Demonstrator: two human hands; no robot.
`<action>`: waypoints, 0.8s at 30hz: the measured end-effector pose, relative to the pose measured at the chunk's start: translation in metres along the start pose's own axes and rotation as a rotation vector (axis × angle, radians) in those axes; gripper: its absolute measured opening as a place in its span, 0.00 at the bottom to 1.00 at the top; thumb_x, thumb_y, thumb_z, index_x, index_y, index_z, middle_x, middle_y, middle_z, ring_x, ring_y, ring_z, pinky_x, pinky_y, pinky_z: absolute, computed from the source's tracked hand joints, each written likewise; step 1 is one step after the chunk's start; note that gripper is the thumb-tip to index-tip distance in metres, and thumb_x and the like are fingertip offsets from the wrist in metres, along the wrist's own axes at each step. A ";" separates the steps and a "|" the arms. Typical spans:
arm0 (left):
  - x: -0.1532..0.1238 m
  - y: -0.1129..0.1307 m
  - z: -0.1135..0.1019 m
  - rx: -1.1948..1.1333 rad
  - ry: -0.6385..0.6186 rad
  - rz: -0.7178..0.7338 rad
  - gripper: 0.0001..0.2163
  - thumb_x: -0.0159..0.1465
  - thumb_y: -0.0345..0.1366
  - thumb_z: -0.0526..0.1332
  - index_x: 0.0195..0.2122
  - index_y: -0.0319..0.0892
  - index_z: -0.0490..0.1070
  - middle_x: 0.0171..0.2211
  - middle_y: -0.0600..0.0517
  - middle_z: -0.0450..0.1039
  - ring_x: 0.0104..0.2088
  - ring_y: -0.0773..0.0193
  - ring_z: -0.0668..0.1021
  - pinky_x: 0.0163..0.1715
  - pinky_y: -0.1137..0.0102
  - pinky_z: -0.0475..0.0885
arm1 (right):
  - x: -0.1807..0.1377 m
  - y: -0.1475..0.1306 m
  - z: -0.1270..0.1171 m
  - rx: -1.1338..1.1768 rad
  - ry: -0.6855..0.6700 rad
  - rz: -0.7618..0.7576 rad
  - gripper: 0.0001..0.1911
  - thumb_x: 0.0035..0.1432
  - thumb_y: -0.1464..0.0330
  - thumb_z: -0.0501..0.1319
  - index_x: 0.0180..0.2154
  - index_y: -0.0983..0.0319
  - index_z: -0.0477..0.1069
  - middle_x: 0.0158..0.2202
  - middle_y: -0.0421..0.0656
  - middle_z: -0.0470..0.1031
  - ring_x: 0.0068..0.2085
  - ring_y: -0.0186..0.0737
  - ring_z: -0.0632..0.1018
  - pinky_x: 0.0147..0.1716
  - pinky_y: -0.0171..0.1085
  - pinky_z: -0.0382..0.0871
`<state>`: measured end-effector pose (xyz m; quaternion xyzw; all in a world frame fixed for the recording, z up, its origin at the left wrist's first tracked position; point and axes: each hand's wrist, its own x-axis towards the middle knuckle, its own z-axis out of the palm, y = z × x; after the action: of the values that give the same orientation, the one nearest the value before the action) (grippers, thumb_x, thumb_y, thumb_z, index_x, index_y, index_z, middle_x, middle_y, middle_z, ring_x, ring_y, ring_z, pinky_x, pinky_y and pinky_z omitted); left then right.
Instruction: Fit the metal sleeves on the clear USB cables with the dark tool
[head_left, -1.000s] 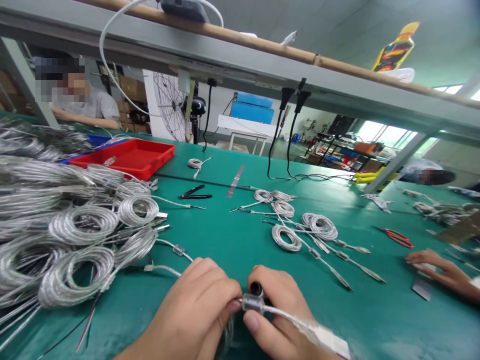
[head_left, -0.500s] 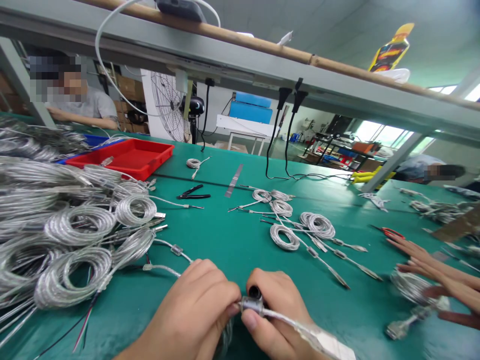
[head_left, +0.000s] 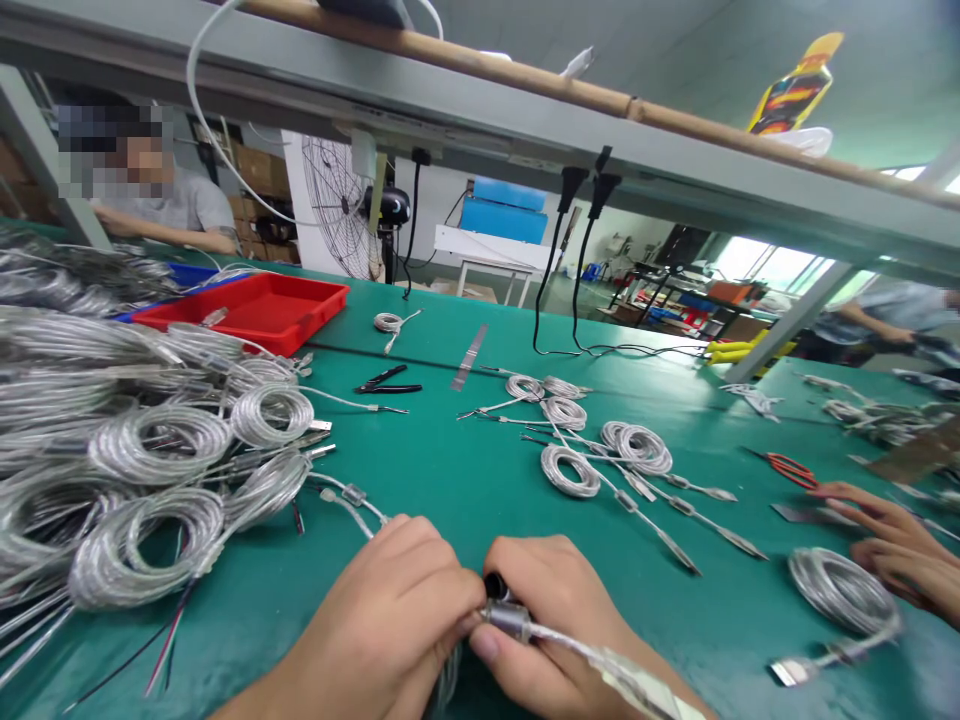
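My left hand (head_left: 382, 625) and my right hand (head_left: 559, 625) meet at the bottom centre over the green table (head_left: 465, 480). Both pinch a clear silvery cable at its cylindrical ferrite bead (head_left: 508, 618). A small black tube end (head_left: 493, 586) shows between my right fingers. The cable (head_left: 600, 665) runs down to the right with a white label near the bottom edge. Part of it hangs below my left hand, mostly hidden.
A big heap of coiled silvery cables (head_left: 142, 450) fills the left. Several coils (head_left: 592, 445) lie at centre, black pliers (head_left: 386, 384) and a red tray (head_left: 247, 310) behind. A co-worker's hands (head_left: 889, 545) rest at right beside a coil (head_left: 844, 590) and red scissors (head_left: 795, 468).
My hands stay pinched on the bead, shifted slightly. The co-worker's hands at the right set a coiled cable down on the table and drew back a little.
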<state>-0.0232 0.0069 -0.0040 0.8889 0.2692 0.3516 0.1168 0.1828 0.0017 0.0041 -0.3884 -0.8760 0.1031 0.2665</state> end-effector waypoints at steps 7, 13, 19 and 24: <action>0.001 0.003 -0.001 -0.007 0.018 -0.008 0.19 0.78 0.33 0.44 0.34 0.43 0.71 0.30 0.50 0.71 0.33 0.59 0.70 0.35 0.65 0.66 | -0.003 -0.001 0.004 0.081 0.040 -0.030 0.30 0.74 0.44 0.40 0.29 0.58 0.57 0.23 0.34 0.62 0.24 0.34 0.66 0.27 0.35 0.55; -0.003 0.001 0.004 -0.062 0.089 0.029 0.16 0.77 0.33 0.47 0.34 0.44 0.69 0.29 0.51 0.71 0.31 0.59 0.70 0.33 0.66 0.66 | -0.004 -0.004 0.008 0.139 0.088 0.001 0.31 0.74 0.44 0.42 0.29 0.58 0.60 0.23 0.35 0.64 0.24 0.33 0.66 0.28 0.33 0.58; -0.002 0.007 0.001 -0.030 0.085 -0.064 0.08 0.69 0.26 0.53 0.37 0.43 0.69 0.31 0.52 0.73 0.33 0.60 0.72 0.36 0.65 0.69 | -0.008 -0.002 0.010 0.106 0.054 0.145 0.34 0.72 0.40 0.41 0.29 0.59 0.63 0.26 0.37 0.69 0.28 0.36 0.70 0.30 0.33 0.63; -0.002 0.001 0.011 0.027 0.129 -0.009 0.11 0.69 0.24 0.50 0.34 0.44 0.66 0.27 0.54 0.69 0.29 0.61 0.68 0.30 0.67 0.62 | -0.005 -0.008 0.010 0.115 0.128 0.129 0.33 0.74 0.43 0.40 0.27 0.59 0.60 0.23 0.36 0.66 0.25 0.35 0.68 0.28 0.33 0.60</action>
<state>-0.0161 0.0053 -0.0128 0.8648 0.2848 0.4039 0.0885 0.1752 -0.0066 -0.0029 -0.4340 -0.8230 0.1451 0.3365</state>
